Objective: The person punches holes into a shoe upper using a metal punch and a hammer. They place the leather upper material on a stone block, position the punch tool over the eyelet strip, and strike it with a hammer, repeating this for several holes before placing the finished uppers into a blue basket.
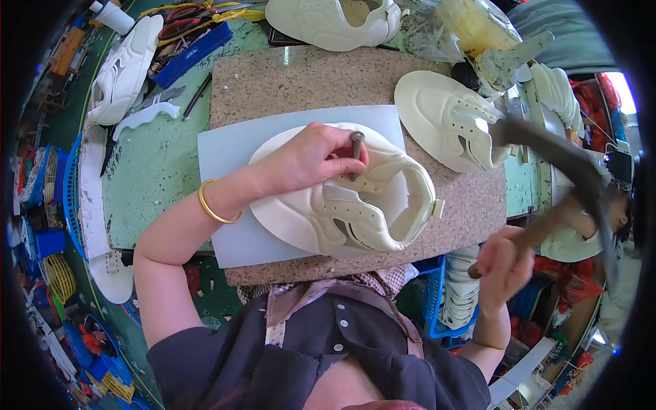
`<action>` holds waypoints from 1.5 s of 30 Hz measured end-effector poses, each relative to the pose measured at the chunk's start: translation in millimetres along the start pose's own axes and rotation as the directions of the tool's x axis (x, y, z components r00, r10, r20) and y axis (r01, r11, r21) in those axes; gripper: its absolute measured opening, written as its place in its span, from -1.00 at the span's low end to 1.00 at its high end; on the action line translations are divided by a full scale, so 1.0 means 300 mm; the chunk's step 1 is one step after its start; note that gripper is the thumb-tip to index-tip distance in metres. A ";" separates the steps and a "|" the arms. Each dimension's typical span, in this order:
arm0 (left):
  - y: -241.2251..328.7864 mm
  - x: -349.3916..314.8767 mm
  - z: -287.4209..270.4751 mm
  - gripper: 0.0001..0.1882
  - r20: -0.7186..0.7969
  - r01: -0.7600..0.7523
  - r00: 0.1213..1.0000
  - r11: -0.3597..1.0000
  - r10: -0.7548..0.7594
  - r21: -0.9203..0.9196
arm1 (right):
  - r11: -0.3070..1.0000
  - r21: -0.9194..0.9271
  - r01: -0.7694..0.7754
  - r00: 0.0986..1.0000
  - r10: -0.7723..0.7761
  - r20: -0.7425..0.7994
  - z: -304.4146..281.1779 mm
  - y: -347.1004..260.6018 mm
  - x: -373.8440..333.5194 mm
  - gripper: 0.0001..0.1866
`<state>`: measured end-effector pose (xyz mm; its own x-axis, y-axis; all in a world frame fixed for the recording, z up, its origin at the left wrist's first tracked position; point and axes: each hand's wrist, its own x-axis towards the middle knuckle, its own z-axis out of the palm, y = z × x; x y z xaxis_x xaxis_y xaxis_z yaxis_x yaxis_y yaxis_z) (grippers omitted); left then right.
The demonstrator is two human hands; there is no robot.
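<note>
A cream shoe upper (290,215) lies on its side with its heel opening toward the right, over a pale board (222,164). My left hand (307,158) is closed around a short metal punch (357,139), which stands nearly upright with its lower end at the eyelet row. To the right, my right hand (504,266) grips the wooden handle of a hammer (547,229). The hammer is raised off the table, and its dark head is smeared by motion. The punch's tip is partly hidden by my fingers.
Under the board is a speckled stone slab (273,82). More cream uppers lie around it: one at right (437,116), one at the far edge (324,24) and one at left (126,72). A blue tool tray (191,55) stands far left. A blue basket (432,307) hangs below the front edge.
</note>
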<state>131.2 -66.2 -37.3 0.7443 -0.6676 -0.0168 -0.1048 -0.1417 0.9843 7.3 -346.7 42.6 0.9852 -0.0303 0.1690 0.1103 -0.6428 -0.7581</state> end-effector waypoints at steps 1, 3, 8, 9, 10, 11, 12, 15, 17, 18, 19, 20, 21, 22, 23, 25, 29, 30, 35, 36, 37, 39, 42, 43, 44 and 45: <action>0.010 -0.008 0.010 -0.90 -0.026 -0.025 0.999 0.996 0.027 0.091 | 0.956 0.251 0.150 0.987 -0.128 -0.101 0.014 -0.039 0.014 -0.90; 0.027 -0.020 0.038 -0.90 -0.026 -0.137 0.988 0.930 0.155 0.340 | 0.866 0.410 0.286 0.954 -0.217 -0.208 0.045 -0.063 0.010 -0.82; -0.021 -0.018 -0.010 -0.89 -0.165 0.135 0.977 0.991 -0.136 -0.019 | 0.870 -0.336 0.361 0.908 -0.246 0.338 0.020 0.003 0.016 -0.90; -0.034 -0.028 -0.032 -0.86 -0.124 0.104 0.983 0.967 -0.136 -0.234 | 0.958 -0.258 0.129 0.971 -0.068 0.231 0.025 0.031 -0.007 -0.89; -0.032 -0.029 -0.034 -0.86 -0.123 0.104 0.983 0.967 -0.135 -0.234 | 0.982 -0.153 -0.111 0.982 0.132 0.136 0.030 0.042 -0.016 -0.86; -0.025 -0.031 -0.037 -0.86 -0.103 0.063 0.992 0.988 -0.078 -0.144 | 0.984 0.027 -0.176 0.982 0.174 0.077 0.026 0.008 0.002 -0.91; -0.019 -0.034 -0.039 -0.86 -0.079 0.019 0.997 0.998 -0.023 -0.052 | 0.994 0.088 -0.061 0.998 0.063 -0.019 0.040 -0.010 0.016 -0.83; -0.007 -0.047 -0.034 -0.92 -0.073 -0.001 0.997 0.999 0.005 0.047 | 0.965 0.233 0.121 0.988 -0.095 -0.123 0.045 -0.093 0.057 -0.85; 0.008 -0.061 -0.001 -0.92 -0.095 -0.128 0.983 0.955 0.158 0.268 | 0.770 0.581 0.263 0.960 -0.147 -0.240 0.074 -0.130 0.061 -0.86; 0.014 -0.065 0.011 -0.92 -0.078 -0.238 0.947 0.845 0.311 0.479 | 0.771 0.580 0.262 0.960 -0.147 -0.237 0.081 -0.115 0.057 -0.86; 0.017 -0.075 0.012 -0.92 -0.087 -0.228 0.948 0.845 0.306 0.484 | 0.936 0.112 0.334 0.941 -0.337 0.014 0.098 -0.082 0.052 -0.88; 0.017 -0.085 0.013 -0.91 -0.158 -0.143 0.956 0.861 0.248 0.487 | 0.809 -0.359 0.466 0.875 -0.363 0.319 0.102 -0.061 0.051 -0.87; 0.016 -0.093 0.011 -0.89 -0.228 -0.058 0.955 0.873 0.190 0.484 | 0.893 -0.348 0.285 0.893 -0.116 0.434 0.057 -0.072 0.062 -0.81; 0.010 -0.077 0.017 -0.88 -0.293 0.008 0.945 0.882 0.147 0.471 | 0.886 -0.359 0.292 0.894 -0.120 0.432 0.038 -0.043 0.055 -0.81; -0.019 -0.063 -0.033 -0.86 -0.226 0.182 0.954 0.979 -0.198 -0.088 | 0.949 -0.299 0.102 0.937 0.009 0.348 0.044 -0.006 0.028 -0.81; -0.031 -0.066 -0.070 -0.86 -0.140 0.121 0.979 0.975 -0.149 -0.188 | 0.975 -0.165 -0.149 0.961 0.182 0.207 0.056 0.004 0.013 -0.86; -0.008 -0.091 -0.075 -0.87 -0.078 0.066 0.994 0.988 -0.077 -0.138 | 0.989 0.145 -0.026 0.999 0.031 -0.030 0.053 -0.062 0.043 -0.85; -0.007 -0.100 -0.073 -0.88 -0.106 0.052 0.993 0.997 -0.057 -0.055 | 0.975 0.207 0.079 0.991 -0.055 -0.123 0.051 -0.086 0.067 -0.81; 0.016 -0.103 -0.038 -0.89 -0.166 -0.115 0.974 0.971 0.151 0.210 | 0.783 0.436 0.445 0.871 -0.265 -0.413 0.034 -0.240 0.111 -0.70; 0.006 -0.103 -0.030 -0.88 -0.184 -0.205 0.945 0.927 0.271 0.315 | 0.742 0.469 0.479 0.854 -0.271 -0.444 0.045 -0.250 0.109 -0.72; -0.012 -0.105 -0.018 -0.85 -0.186 -0.252 0.922 0.891 0.340 0.378 | 0.700 0.497 0.513 0.836 -0.276 -0.474 0.052 -0.260 0.100 -0.73; -0.008 -0.122 -0.001 -0.85 -0.175 -0.252 0.917 0.862 0.358 0.441 | 0.926 -0.011 0.378 0.923 -0.376 0.080 0.039 -0.161 0.060 -0.80; -0.014 -0.133 0.001 -0.86 -0.203 -0.198 0.922 0.853 0.330 0.483 | 0.884 -0.390 0.258 0.882 -0.051 0.468 0.105 -0.106 0.050 -0.85; -0.025 -0.131 0.000 -0.87 -0.259 -0.150 0.920 0.874 0.294 0.462 | 0.900 -0.373 0.225 0.900 -0.044 0.434 0.090 -0.100 0.044 -0.85; -0.032 -0.132 -0.009 -0.87 -0.266 -0.150 0.917 0.875 0.298 0.461 | 0.915 -0.354 0.192 0.915 -0.037 0.402 0.073 -0.096 0.027 -0.82; -0.041 -0.133 -0.023 -0.87 -0.329 -0.066 0.938 0.987 0.112 0.148 | 0.913 -0.356 0.200 0.912 -0.042 0.408 0.056 -0.081 0.008 -0.82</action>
<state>107.4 -32.9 -47.4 0.9032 -0.4014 0.1518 -0.2499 -0.2042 0.9465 9.3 -318.5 50.8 0.9477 0.3112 -0.0711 0.2514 -0.8650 -0.4342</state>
